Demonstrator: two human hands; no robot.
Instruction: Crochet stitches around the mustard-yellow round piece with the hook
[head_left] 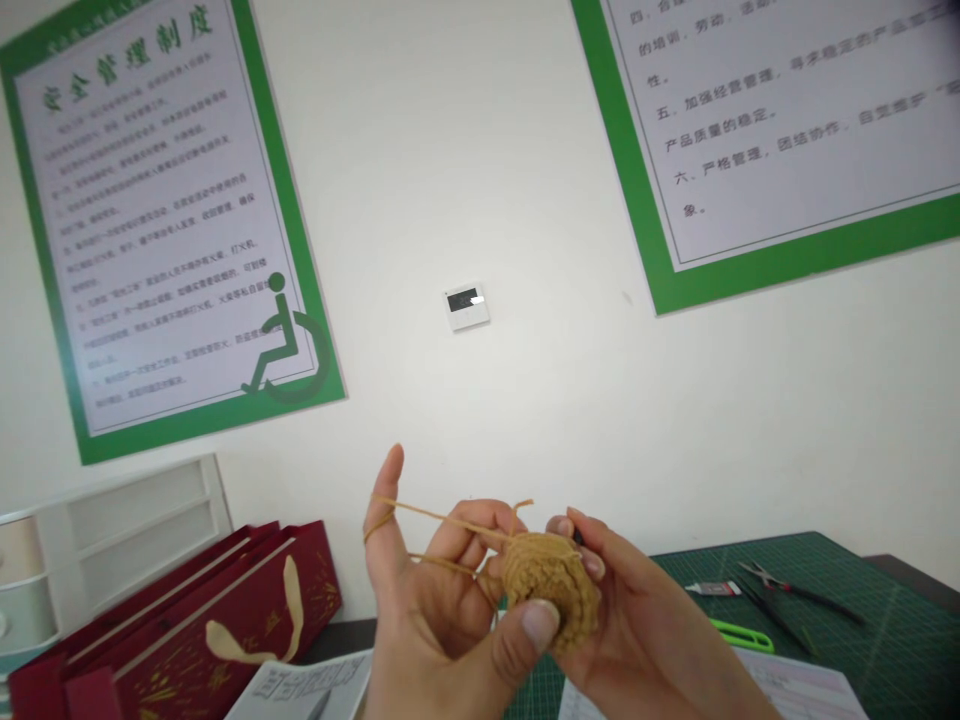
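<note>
A round mustard-brown crochet piece (553,575) is held up in front of me, its ridged stitches facing my view. My left hand (439,620) pinches it, thumb pressed on the front near a dark hollow. Matching yarn (442,519) is wrapped round the raised left index finger and runs taut to the top of the piece, where a short yarn end sticks up. My right hand (637,610) is closed at the far right side of the piece. Between its thumb and fingers shows the dark bit of a crochet hook (577,538), mostly hidden.
Dark red gift bags (300,590) stand at left beside pale drawers (26,590). A green cutting mat (795,560) at right carries pliers (810,595), a small tube (712,589), a bright green cutter (742,635) and papers (795,685). Posters hang on the wall behind.
</note>
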